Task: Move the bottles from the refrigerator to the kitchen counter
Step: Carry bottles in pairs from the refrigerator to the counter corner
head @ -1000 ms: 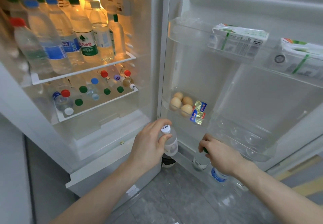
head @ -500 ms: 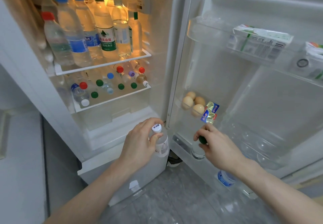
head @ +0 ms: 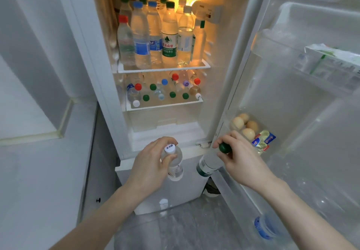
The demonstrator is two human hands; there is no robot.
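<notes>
My left hand [head: 150,164] grips a small clear bottle with a white cap [head: 174,164] by its neck, in front of the refrigerator's lower part. My right hand [head: 239,160] holds a bottle with a green cap and green label [head: 207,167] by its top, lifted clear of the door's bottom shelf. The open refrigerator [head: 229,86] holds several upright water bottles [head: 155,41] on the lit upper shelf and several more capped bottles [head: 165,91] on the shelf below. A blue-capped bottle [head: 265,228] stays in the door's bottom shelf.
The open door [head: 303,113] stands at the right, with eggs [head: 245,126] and foil packets [head: 264,140] in a middle bin and cartons [head: 331,58] higher up. A light counter surface [head: 39,171] lies to the left. Grey floor [head: 185,230] shows below.
My right hand has lifted the green-capped bottle out of the door's bottom shelf and moved it left. My left hand still holds its bottle. The view has swung left, bringing the counter in.
</notes>
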